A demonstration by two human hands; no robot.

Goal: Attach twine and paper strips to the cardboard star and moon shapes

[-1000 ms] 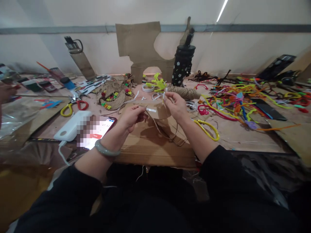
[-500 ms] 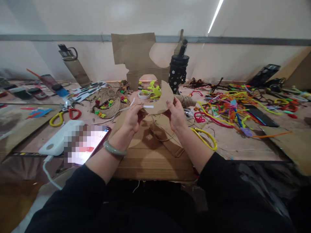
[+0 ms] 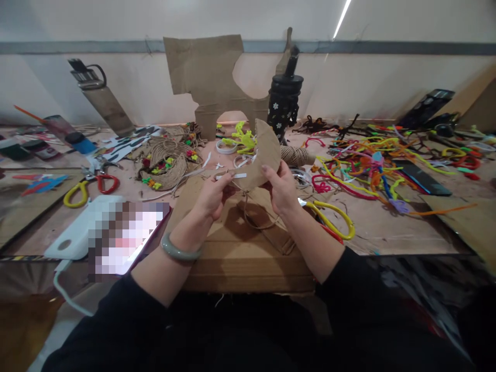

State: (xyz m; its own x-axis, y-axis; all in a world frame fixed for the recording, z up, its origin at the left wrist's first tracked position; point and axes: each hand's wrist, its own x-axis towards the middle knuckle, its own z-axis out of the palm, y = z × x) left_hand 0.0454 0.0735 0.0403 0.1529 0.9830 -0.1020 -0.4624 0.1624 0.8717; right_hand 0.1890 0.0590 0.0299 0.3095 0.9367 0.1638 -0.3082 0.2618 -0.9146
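Observation:
Both hands hold a curved, crescent-like cardboard piece (image 3: 265,155) above a flat cardboard box (image 3: 248,263). My left hand (image 3: 214,195) pinches its left end, thumb on top. A white strip (image 3: 235,176) lies across the cardboard by that thumb; whether it is stuck on, I cannot tell. My right hand (image 3: 282,188) grips the right side, thumb on the face and fingers behind. Below the piece hangs a loop of brown twine (image 3: 258,226). Yellow-handled scissors (image 3: 335,219) lie beside my right forearm, partly hidden by it.
A phone (image 3: 132,240) and white power bank (image 3: 83,227) lie left, near red-and-yellow-handled pliers (image 3: 93,186). Behind stand a black flowered bottle (image 3: 284,103), a cut cardboard sheet (image 3: 209,64) and a twine spool (image 3: 297,155). Colourful pipe cleaners (image 3: 372,175) spread right; coiled twine (image 3: 174,155) lies left.
The view has shifted slightly, and the table things appear a little moved and larger. Both hands keep their hold on the cardboard piece, which has turned slightly more upright.

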